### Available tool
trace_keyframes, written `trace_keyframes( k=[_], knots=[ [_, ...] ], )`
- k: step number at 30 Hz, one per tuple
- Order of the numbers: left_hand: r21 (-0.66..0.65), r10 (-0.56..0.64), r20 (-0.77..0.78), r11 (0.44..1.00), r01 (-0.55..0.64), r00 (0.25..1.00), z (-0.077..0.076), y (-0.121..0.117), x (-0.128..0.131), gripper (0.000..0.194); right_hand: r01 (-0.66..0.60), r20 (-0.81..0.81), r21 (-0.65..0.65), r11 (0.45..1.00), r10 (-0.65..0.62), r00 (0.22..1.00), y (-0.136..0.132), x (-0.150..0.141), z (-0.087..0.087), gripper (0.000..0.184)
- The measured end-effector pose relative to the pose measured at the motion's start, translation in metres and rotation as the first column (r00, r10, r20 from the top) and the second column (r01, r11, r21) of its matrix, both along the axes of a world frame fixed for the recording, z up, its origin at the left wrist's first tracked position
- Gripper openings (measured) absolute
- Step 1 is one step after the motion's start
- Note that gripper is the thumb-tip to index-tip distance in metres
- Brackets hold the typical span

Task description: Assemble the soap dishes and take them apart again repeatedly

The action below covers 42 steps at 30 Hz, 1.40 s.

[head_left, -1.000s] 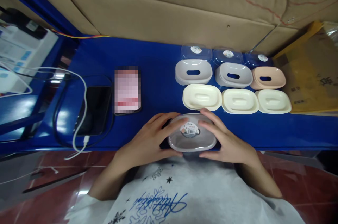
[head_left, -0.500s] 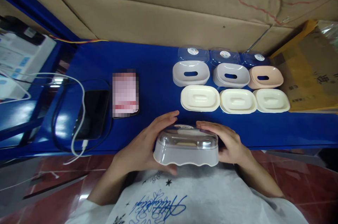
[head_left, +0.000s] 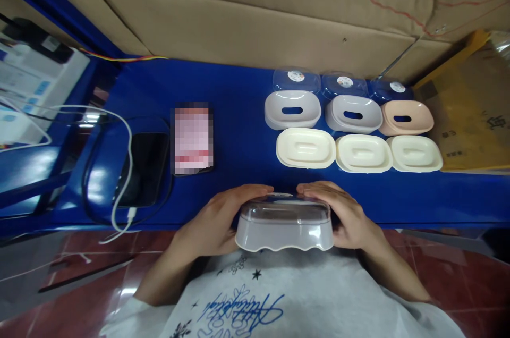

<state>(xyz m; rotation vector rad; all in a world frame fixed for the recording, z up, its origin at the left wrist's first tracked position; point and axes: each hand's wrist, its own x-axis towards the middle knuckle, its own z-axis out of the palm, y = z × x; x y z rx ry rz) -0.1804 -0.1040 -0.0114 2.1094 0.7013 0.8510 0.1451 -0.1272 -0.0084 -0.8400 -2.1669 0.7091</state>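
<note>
A grey plastic soap box (head_left: 283, 234) with a clear domed lid (head_left: 285, 211) is between my two hands, close to my body at the table's front edge. Its lower rim is wavy, and a round sticker shows on top of the lid. Wrapped round the left end is my left hand (head_left: 217, 221), fingers along the lid's far side, thumb hidden. My right hand (head_left: 348, 216) grips the right end, its fingertips on the lid's far edge. Beyond lie several parts: cream inner trays (head_left: 306, 148), slotted grey bases (head_left: 292, 109), a peach base (head_left: 407, 117) and clear lids (head_left: 297, 83).
On the blue table (head_left: 239, 141), a phone with a blurred screen (head_left: 194, 138) lies left of the parts. Farther left are a dark phone (head_left: 145, 168) and a white cable (head_left: 121, 208). A cardboard box (head_left: 470, 115) stands at the right, and cardboard (head_left: 239, 14) lines the back.
My left hand has closed in on the soap box; its thumb, earlier seen below the box, is now hidden. My right hand still grips its end. The view has shifted slightly.
</note>
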Motion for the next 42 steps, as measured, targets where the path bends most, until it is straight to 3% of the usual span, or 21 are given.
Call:
trace_keyframes(
  k=[8, 11, 13, 15, 19, 23, 27, 30, 33, 36, 39, 42],
  knots=[
    [-0.054, 0.001, 0.019, 0.999, 0.000, 1.000, 0.002, -0.001, 0.005, 0.062, 0.026, 0.051, -0.017, 1.000, -0.025, 0.998, -0.003, 0.002, 0.002, 0.074],
    [-0.071, -0.032, 0.024, 0.997, 0.033, 0.999, 0.007, 0.001, 0.002, 0.078, 0.023, 0.097, 0.115, 0.993, -0.035, 0.995, -0.004, 0.005, 0.003, 0.076],
    [-0.104, -0.061, -0.033, 0.993, 0.057, 0.998, 0.016, 0.001, -0.003, 0.098, 0.008, 0.147, 0.232, 0.973, -0.043, 0.988, -0.003, 0.007, 0.007, 0.072],
    [-0.104, -0.086, -0.106, 0.992, 0.075, 0.991, 0.028, 0.003, -0.006, 0.105, -0.010, 0.198, 0.339, 0.941, -0.061, 0.978, -0.002, 0.008, 0.014, 0.064],
    [0.093, -0.047, -0.313, 0.992, 0.080, 0.949, 0.054, 0.013, 0.002, 0.094, -0.060, 0.274, 0.535, 0.843, -0.106, 0.956, 0.002, 0.004, 0.026, 0.049],
    [0.283, -0.009, -0.469, 0.945, 0.160, 0.883, 0.077, 0.028, 0.018, 0.098, -0.091, 0.270, 0.598, 0.796, -0.092, 0.959, 0.004, 0.000, 0.026, 0.044],
    [0.280, -0.086, -0.546, 0.919, 0.279, 0.833, 0.092, 0.034, 0.033, 0.102, -0.060, 0.196, 0.605, 0.794, -0.075, 0.978, 0.000, -0.002, 0.018, 0.049],
    [0.273, -0.094, -0.574, 0.915, 0.298, 0.813, 0.097, 0.044, 0.039, 0.100, 0.027, 0.140, 0.595, 0.803, -0.136, 0.981, -0.004, -0.002, 0.010, 0.059],
    [0.345, 0.010, -0.572, 0.910, 0.230, 0.820, 0.101, 0.073, 0.032, 0.098, 0.155, 0.113, 0.566, 0.810, -0.263, 0.958, -0.008, 0.003, 0.002, 0.084],
    [0.377, 0.183, -0.574, 0.924, 0.059, 0.798, 0.110, 0.121, 0.006, 0.097, 0.223, 0.125, 0.488, 0.844, -0.320, 0.939, -0.008, 0.011, -0.003, 0.097],
    [0.342, 0.308, -0.591, 0.933, -0.114, 0.745, 0.112, 0.175, -0.030, 0.083, 0.198, 0.215, 0.361, 0.912, -0.288, 0.933, -0.005, 0.017, -0.004, 0.078],
    [0.294, 0.369, -0.591, 0.927, -0.235, 0.717, 0.101, 0.222, -0.062, 0.098, 0.142, 0.328, 0.276, 0.951, -0.232, 0.916, -0.001, 0.019, -0.003, 0.047]
  ],
)
